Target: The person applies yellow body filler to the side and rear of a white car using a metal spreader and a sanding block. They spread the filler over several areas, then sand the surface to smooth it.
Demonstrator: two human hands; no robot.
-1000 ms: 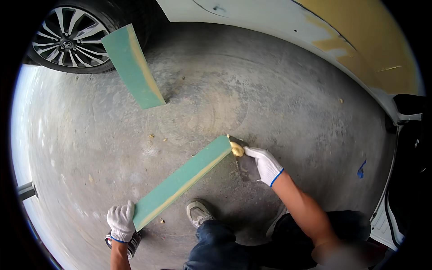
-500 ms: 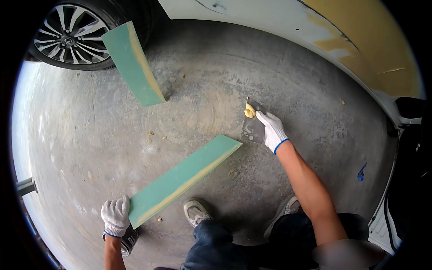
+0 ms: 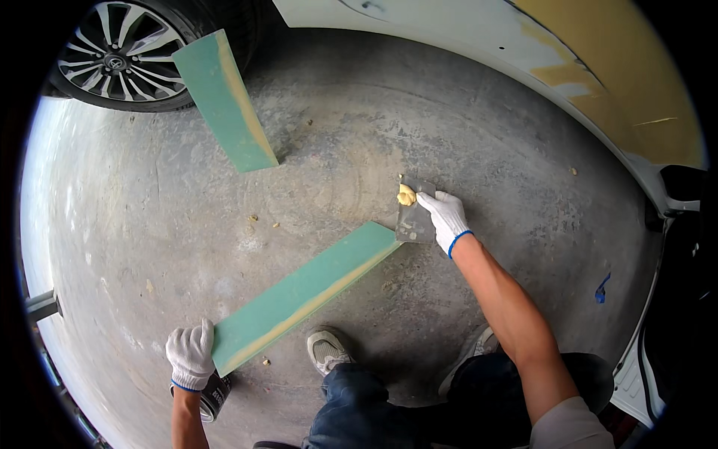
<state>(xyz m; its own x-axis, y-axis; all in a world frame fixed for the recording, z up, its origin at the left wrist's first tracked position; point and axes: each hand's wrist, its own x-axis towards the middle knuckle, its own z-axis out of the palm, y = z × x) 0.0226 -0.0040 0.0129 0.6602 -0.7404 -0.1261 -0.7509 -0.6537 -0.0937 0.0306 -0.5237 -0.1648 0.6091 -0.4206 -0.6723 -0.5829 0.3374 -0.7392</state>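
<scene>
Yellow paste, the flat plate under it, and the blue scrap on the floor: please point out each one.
Yellow paste (image 3: 405,196), head view: middle of the lump.
Flat plate (image 3: 417,215), head view: its middle, below the paste.
Blue scrap (image 3: 600,293), head view: its wider lower part.

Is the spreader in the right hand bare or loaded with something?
Loaded: a yellow putty-like lump sits on the gray spreader, near the gloved right hand.

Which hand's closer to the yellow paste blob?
Right. The right hand holds the grey spreader plate carrying the yellow paste blob, fingertips just right of it. The left hand is far off, lower left, at the nearer green strip's end.
</scene>
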